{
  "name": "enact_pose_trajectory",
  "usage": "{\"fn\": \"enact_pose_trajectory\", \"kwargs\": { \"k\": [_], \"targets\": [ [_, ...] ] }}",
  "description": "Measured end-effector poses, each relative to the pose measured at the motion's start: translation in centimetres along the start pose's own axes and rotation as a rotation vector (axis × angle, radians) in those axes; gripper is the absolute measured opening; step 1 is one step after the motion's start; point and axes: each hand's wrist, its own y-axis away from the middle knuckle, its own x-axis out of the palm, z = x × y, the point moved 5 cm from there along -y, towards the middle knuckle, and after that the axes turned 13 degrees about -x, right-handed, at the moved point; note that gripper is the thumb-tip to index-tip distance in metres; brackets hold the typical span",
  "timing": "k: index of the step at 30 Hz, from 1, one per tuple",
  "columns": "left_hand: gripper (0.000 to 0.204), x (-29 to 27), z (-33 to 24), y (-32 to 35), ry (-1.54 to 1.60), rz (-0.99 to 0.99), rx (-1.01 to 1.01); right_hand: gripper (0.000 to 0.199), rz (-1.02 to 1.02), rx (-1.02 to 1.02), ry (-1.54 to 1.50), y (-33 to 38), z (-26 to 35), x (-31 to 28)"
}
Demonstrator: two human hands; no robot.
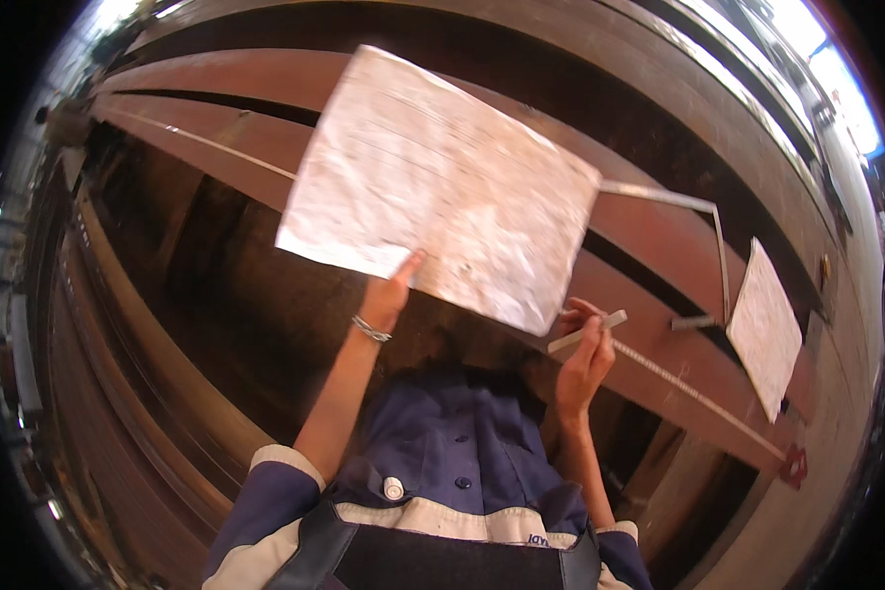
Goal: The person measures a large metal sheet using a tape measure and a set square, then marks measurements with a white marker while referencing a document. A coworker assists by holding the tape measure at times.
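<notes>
My left hand (pixel 391 297) is closed on the lower edge of a large creased paper sheet (pixel 442 177), its thumb lying on the face. Faint lines run across the sheet, too blurred to read. Between the fingers of my right hand (pixel 582 366) is a pale flat marking stick (pixel 614 320), which looks like chalk. This hand is just off the sheet's lower right corner. Behind the paper, a tape measure's blade (pixel 678 383) is stretched along a reddish-brown steel beam (pixel 659 344); the sheet hides its middle stretch.
An angled metal bar (pixel 659 194), like a square, lies across the beams to the right. Near it are a second paper sheet (pixel 765 332) and a short metal piece (pixel 693 323). A red piece (pixel 794 466) sits at the tape's right end. More long beams (pixel 128 354) stand at left.
</notes>
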Motion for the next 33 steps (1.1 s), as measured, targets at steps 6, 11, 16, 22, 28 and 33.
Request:
{"fn": "enact_pose_trajectory", "kwargs": {
  "k": [6,11,16,22,28,33],
  "targets": [
    [0.028,-8.4,-2.6,-2.1,0.060,-0.076,0.095,0.042,-0.236,0.328,0.011,2.7,-3.0,-6.6],
    [0.031,-12.9,-3.5,-2.3,0.232,-0.216,-0.018,0.031,-0.335,0.247,-0.100,2.1,-2.3,-6.0],
    [0.025,-13.9,-3.1,-2.5,0.451,-0.318,-0.200,0.016,-0.174,0.349,-0.123,0.8,-3.7,-4.4],
    [0.025,-16.6,-1.8,-2.5,0.609,-0.283,-0.081,0.018,0.101,0.412,-0.192,-2.0,-5.2,0.6],
    [0.026,-19.2,-3.8,0.0,0.682,-0.364,0.033,0.017,0.296,0.449,-0.331,-4.3,-6.0,7.0],
    [0.024,-21.8,-3.9,0.9,0.696,-0.455,0.039,0.013,0.459,0.447,-0.340,-4.5,-6.0,11.4]
  ]
}}
